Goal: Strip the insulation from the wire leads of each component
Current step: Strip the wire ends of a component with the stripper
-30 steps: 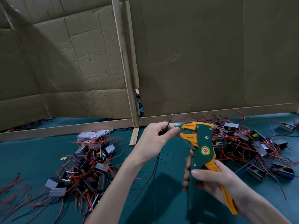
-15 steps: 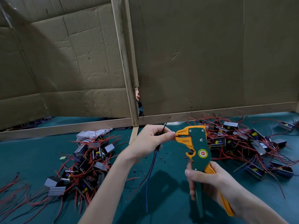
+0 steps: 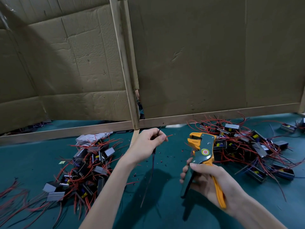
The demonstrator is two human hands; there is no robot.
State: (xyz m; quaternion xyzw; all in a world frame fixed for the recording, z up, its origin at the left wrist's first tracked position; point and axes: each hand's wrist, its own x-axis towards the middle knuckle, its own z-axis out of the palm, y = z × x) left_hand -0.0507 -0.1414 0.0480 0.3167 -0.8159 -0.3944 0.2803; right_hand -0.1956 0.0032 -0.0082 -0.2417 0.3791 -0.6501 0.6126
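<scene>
two leads (image 3: pixel 168 136): pinched in left grip (image 3: pixel 145 144), red tip pointing right.
stripper (image 3: pixel 204 146): clasped by right grip (image 3: pixel 208 180), apart from leads.
step: seemingly lining up; next, feed tip in.

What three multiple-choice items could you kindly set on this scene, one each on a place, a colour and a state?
1. Where is the stripper?
A. on a shelf
B. in the right hand
C. in a drawer

2. The stripper's colours are:
A. green and orange
B. red and black
C. blue and white

3. The left hand:
A. lies flat
B. pinches wires
C. is empty

Answers:
1 B, that hand wraps round it.
2 A, a dark green body with orange parts shows.
3 B, thumb and forefinger close on them and a red end sticks out.
</scene>
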